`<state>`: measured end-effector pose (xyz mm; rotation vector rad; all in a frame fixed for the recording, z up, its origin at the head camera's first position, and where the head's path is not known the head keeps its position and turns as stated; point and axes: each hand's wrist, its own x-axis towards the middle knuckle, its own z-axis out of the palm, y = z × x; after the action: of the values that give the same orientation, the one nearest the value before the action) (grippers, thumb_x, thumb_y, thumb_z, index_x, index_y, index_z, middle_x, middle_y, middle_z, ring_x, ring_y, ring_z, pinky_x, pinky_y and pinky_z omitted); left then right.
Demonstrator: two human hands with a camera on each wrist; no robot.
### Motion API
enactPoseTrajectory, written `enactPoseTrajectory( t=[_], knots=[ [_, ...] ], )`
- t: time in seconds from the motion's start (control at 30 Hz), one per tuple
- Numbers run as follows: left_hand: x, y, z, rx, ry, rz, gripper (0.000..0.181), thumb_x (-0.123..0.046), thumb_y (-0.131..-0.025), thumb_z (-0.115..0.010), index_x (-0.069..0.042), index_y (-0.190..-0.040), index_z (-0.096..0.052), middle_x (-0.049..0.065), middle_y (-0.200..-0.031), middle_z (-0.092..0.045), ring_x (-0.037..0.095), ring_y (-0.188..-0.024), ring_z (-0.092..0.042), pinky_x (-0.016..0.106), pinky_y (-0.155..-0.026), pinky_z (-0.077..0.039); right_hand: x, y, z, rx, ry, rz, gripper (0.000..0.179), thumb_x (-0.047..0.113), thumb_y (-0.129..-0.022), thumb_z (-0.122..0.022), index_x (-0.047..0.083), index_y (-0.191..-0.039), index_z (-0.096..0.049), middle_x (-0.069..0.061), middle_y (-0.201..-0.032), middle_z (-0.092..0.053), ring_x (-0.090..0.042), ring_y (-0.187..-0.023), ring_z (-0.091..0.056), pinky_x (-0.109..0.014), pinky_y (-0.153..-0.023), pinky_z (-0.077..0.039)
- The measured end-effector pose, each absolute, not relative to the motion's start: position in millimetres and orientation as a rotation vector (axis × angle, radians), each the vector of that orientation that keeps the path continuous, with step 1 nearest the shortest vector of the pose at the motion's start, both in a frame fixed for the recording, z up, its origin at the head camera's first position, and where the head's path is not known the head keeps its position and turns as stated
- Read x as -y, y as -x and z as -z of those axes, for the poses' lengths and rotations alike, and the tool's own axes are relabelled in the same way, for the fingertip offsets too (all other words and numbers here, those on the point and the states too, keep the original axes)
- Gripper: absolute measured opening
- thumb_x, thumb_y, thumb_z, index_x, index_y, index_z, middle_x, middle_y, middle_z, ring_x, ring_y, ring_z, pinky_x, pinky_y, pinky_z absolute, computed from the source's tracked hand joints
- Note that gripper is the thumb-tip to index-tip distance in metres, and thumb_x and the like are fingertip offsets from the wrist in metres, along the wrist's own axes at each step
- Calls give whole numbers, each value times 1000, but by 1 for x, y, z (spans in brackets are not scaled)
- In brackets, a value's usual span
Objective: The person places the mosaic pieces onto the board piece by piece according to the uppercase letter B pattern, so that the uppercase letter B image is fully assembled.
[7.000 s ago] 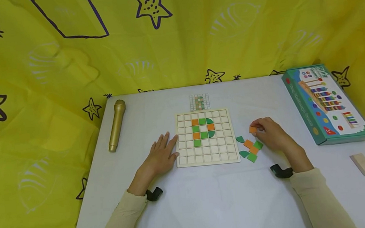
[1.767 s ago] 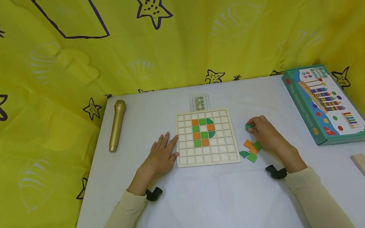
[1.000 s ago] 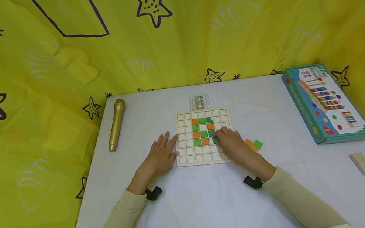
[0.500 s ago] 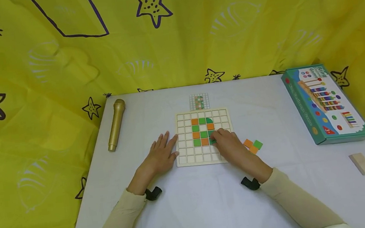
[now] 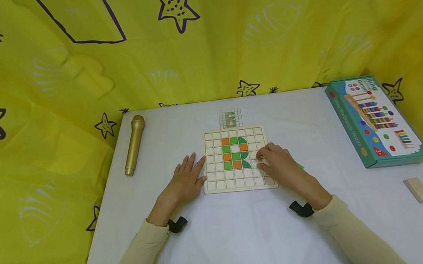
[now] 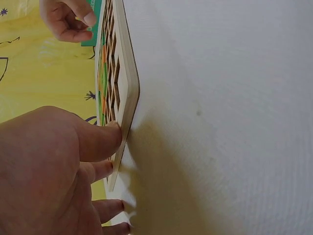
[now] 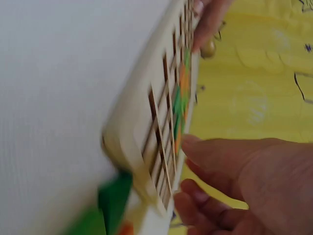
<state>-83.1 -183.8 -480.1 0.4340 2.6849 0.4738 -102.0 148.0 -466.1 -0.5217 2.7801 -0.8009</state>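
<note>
The wooden grid board (image 5: 217, 186) lies flat on the table, with orange and green tiles (image 5: 236, 156) set in its cells in an R-like shape. A dark green quarter-round tile (image 5: 246, 164) sits at the lower right of that shape. My left hand (image 5: 186, 182) rests spread at the board's left edge; in the left wrist view its thumb (image 6: 100, 141) touches the rim. Over the board's right side hovers my right hand (image 5: 280, 163), thumb and fingers apart with nothing between them. Loose green tiles (image 7: 115, 200) lie by the board's corner, mostly hidden in the head view.
Behind the board lies a small pattern card (image 5: 230, 118). A gold microphone (image 5: 134, 145) is at the left. To the right are a boxed game (image 5: 380, 120) and a small wooden block (image 5: 419, 190). A yellow patterned cloth (image 5: 203, 55) hangs behind the table.
An orange square tile, then a dark green quarter-round tile, have been put into the shape's bottom row. My right hand has let go and moved right. My left hand has stayed put.
</note>
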Motion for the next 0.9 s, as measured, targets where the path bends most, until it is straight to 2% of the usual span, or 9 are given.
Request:
enactPoseTrajectory(
  t=[0.27,0.4,0.57,0.7,0.9],
  knots=[
    [185,83,478,-2682,-441,-460,66,-39,-113,-46,-18,-170,-21,21,-177,-7,43,-163,-5,66,-128,-12,-197,109,449,-2670,285,708,35,25,-95,-80,1,-116,-64,-24,-120,-56,-38,-107,-51,-52,-87,-40],
    [185,83,479,-2678,-446,-460,67,-39,-113,-45,-17,-170,-20,21,-176,-7,44,-163,-5,66,-128,-12,-213,111,448,-2632,301,684,26,22,-95,-78,4,-109,-65,-20,-109,-58,-38,-101,-54,-54,-83,-39],
    [185,84,479,-2668,-438,-464,67,-40,-113,-44,-18,-171,-19,20,-177,-6,43,-163,-4,66,-128,-11,-218,114,454,-2634,349,720,17,20,-101,-72,5,-106,-66,-11,-97,-59,-31,-94,-55,-51,-83,-38],
    [185,84,480,-2667,-442,-468,67,-40,-113,-44,-18,-171,-19,20,-177,-6,43,-163,-4,66,-128,-11,-216,114,458,-2668,342,745,20,20,-103,-70,3,-111,-66,-14,-101,-60,-31,-95,-57,-55,-87,-38],
    [184,84,480,-2670,-440,-481,67,-40,-112,-45,-18,-171,-20,20,-177,-7,43,-163,-4,66,-128,-11,-212,112,459,-2641,286,748,29,19,-99,-73,0,-119,-64,-23,-115,-60,-40,-105,-59,-61,-91,-41]
  ],
)
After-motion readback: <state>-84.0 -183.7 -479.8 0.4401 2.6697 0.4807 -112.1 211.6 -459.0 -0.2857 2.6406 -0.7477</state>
